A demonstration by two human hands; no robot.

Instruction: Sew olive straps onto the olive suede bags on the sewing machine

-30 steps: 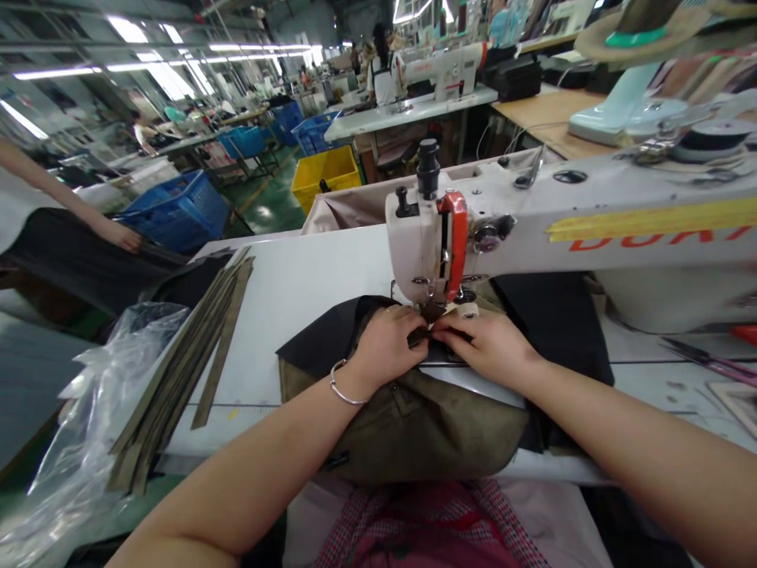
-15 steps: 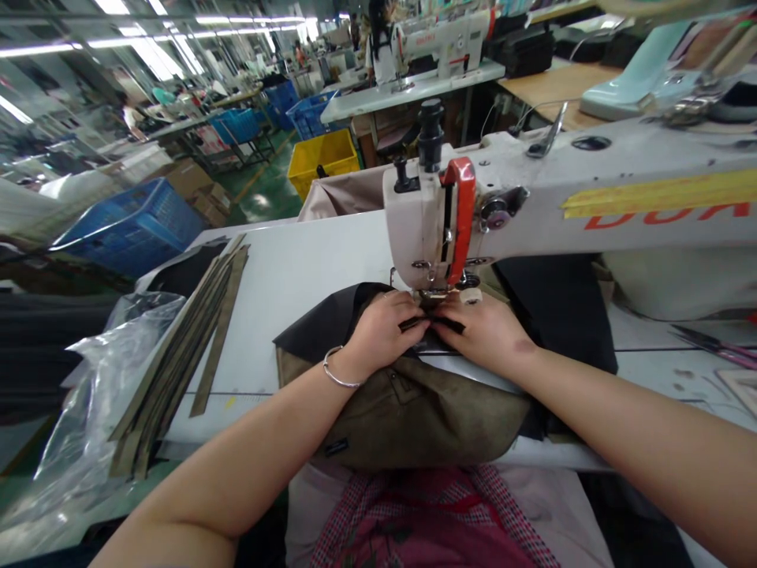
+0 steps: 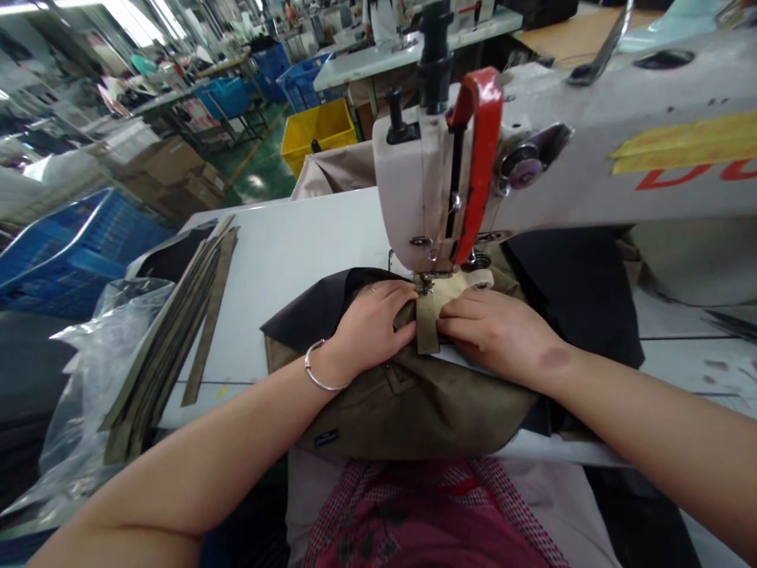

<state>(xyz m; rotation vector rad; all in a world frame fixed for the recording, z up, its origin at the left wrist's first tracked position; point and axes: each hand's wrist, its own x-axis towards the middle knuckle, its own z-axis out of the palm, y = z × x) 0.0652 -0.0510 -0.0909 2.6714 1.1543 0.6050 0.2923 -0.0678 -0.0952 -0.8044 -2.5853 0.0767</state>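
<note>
An olive-green fabric piece [image 3: 431, 418] with a black lining [image 3: 313, 304] lies under the sewing machine head [image 3: 414, 189] and drapes over the table's front edge. My left hand [image 3: 372, 327], with a bracelet at the wrist, is closed on this fabric just left of the needle area. A short olive strip [image 3: 427, 327] comes out below the presser foot [image 3: 424, 282], its end pointing towards me. Right of the strip, my right hand [image 3: 490, 331] has its fingers curled together at the strip's edge; what lies under the fingertips is hidden.
A bundle of olive strips [image 3: 171, 339] lies on the left of the white table [image 3: 296, 237], beside clear plastic [image 3: 88, 394]. Scissors [image 3: 733, 323] rest at the right. Beyond stand a blue crate [image 3: 76, 252] and a yellow crate [image 3: 319, 130].
The view has come closer and tipped down. My hands have parted slightly, and the strip's end now shows between them. The person at the left has left the view.
</note>
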